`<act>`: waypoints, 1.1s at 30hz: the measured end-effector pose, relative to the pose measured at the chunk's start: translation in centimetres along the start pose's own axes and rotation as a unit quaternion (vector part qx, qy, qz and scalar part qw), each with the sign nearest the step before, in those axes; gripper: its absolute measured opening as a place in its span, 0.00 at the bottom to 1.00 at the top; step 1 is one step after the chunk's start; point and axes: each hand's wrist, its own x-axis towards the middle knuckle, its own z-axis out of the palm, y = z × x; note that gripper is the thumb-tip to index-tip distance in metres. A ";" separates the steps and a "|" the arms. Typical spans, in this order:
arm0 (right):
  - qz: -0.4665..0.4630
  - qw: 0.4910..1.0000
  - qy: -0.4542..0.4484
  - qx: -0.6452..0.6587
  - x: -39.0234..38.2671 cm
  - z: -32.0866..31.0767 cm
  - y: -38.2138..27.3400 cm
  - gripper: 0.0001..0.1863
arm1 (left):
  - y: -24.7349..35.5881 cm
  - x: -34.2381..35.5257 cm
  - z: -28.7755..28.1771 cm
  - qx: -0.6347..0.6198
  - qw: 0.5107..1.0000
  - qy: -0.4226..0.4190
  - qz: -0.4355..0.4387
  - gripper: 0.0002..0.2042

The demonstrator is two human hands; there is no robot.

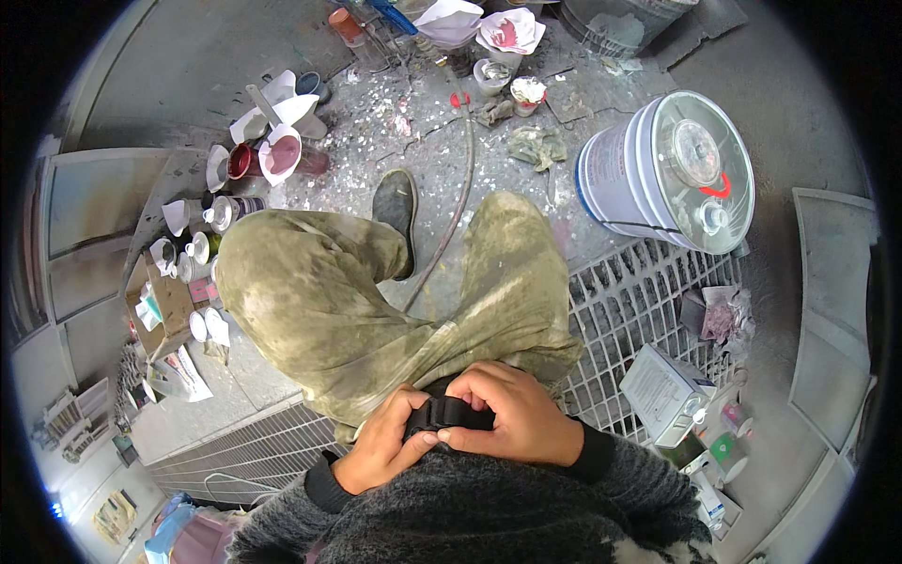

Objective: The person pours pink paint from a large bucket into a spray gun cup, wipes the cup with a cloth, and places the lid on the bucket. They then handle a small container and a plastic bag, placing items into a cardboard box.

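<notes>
A black strap [467, 415] with a plastic buckle [435, 414] lies at my waist, in front of a dark grey fleece top. My left hand [379, 451] is closed around the buckle's left end, its thumb along the lower edge. From the other side, my right hand [522, 419] pinches the strap, fingers over the top and thumb underneath. The two thumb tips nearly meet below the buckle. Most of the strap is hidden by my fingers and clothing. Beyond it are my knees in stained olive trousers [310, 301], above one dark shoe [395, 211].
A large white bucket [625, 174] lies or leans at the right, beside a metal floor grating [611, 310]. A hose [467, 174] runs across the paint-spattered floor. Paint cups with paper filters [280, 155] stand left and far. A rectangular metal can [662, 390] sits at lower right.
</notes>
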 end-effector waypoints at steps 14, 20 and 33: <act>-0.053 0.989 -0.028 -0.137 -2.1 -1.6 -0.1 0.22 | 0.2 0.3 0.8 0.110 0.991 -0.028 0.074 0.27; -0.026 0.988 -0.027 -0.149 -3.3 -1.8 0.2 0.20 | 0.8 0.3 1.2 0.117 0.990 -0.024 0.071 0.27; 0.070 0.986 -0.010 -0.150 -5.1 -2.6 0.2 0.18 | 1.2 0.9 0.9 0.012 0.998 -0.042 -0.039 0.18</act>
